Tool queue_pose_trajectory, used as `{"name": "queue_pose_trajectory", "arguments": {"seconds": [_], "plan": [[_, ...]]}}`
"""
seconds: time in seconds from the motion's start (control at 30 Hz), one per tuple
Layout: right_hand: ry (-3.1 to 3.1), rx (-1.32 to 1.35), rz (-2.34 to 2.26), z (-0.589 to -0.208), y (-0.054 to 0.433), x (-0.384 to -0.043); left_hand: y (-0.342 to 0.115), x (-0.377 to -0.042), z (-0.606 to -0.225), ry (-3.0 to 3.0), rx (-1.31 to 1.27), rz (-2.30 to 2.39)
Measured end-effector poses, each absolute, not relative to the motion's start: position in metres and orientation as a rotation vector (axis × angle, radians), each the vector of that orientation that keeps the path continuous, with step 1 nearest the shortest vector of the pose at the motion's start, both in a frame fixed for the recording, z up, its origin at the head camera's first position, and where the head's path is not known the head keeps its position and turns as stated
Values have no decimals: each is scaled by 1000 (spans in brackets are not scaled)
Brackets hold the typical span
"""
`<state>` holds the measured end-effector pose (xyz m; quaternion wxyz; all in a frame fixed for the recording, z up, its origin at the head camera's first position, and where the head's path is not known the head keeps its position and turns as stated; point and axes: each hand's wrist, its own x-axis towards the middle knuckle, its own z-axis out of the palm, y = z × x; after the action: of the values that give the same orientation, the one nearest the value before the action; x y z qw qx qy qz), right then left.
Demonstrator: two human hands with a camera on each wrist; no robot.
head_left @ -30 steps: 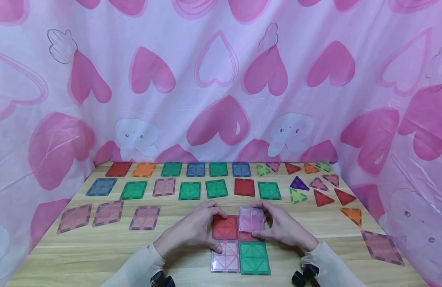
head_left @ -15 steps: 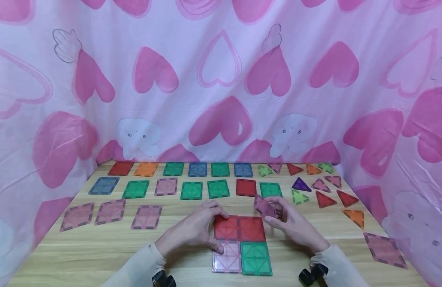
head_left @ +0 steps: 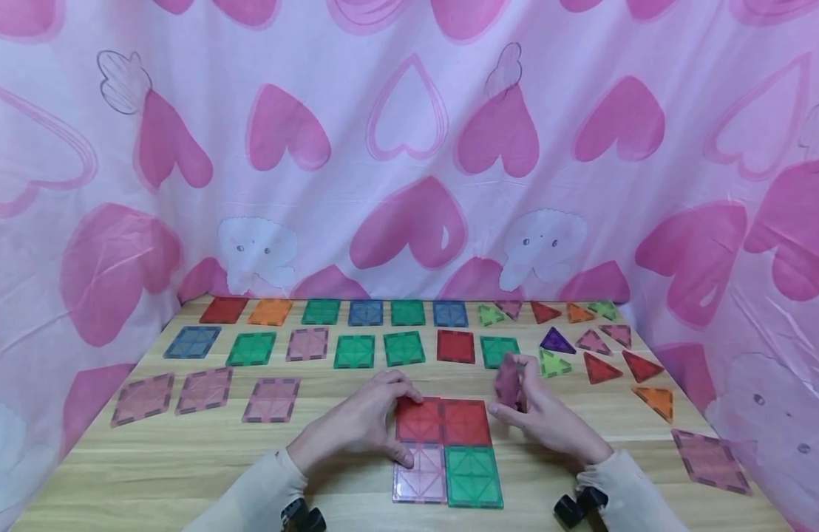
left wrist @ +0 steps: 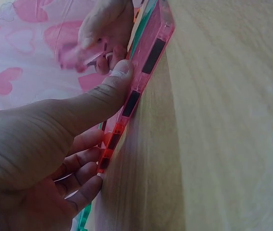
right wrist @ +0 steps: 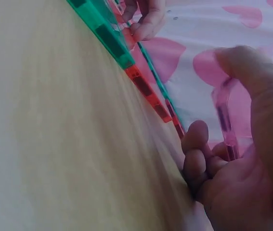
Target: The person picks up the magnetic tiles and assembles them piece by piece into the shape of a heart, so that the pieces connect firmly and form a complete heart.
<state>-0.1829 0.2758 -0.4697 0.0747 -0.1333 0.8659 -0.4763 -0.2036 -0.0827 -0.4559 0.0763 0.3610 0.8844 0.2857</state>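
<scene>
Two red magnetic tiles side by side, the left one (head_left: 418,425) and the right one (head_left: 467,423), lie flat above a pink magnetic tile (head_left: 424,484) and a green magnetic tile (head_left: 474,479), forming a square block. My left hand (head_left: 346,423) rests along the block's left side, its thumb on the lower pink tile and its fingertips at the left red tile. To the block's right, my right hand (head_left: 549,417) holds another pink magnetic tile (head_left: 507,383) tilted up off the table. In the right wrist view, that raised tile (right wrist: 240,108) stands between thumb and fingers.
Rows of square tiles, such as a blue one (head_left: 193,343) and a green one (head_left: 355,352), lie farther back on the wooden table (head_left: 183,473). Several triangles, including a purple one (head_left: 557,340), sit at the back right. A pink tile (head_left: 710,461) lies far right.
My right hand has lifted the pink tile off the right red tile, carried it to the right and turned it more edge-on. My left hand has stayed at the block.
</scene>
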Motion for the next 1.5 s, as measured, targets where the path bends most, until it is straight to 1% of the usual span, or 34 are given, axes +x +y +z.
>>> {"name": "queue_pose_trajectory", "arguments": {"seconds": [0.23, 0.37, 0.6, 1.17, 1.5], "plan": [[2445, -455, -1556, -472, 284, -179, -81, -205, -457, 2646, 1081, 854], [2521, -538, -1511, -475, 289, -175, -82, -204, -456, 2640, 1067, 861], [2529, -720, -1418, -480, 285, -180, -82, -203, -456, 2668, 1048, 845], [2600, -660, -1325, -479, 275, -179, -83, -205, -457, 2674, 1069, 869], [2585, -705, -1337, -480, 279, -177, -83, -204, -458, 2656, 1067, 886]]}}
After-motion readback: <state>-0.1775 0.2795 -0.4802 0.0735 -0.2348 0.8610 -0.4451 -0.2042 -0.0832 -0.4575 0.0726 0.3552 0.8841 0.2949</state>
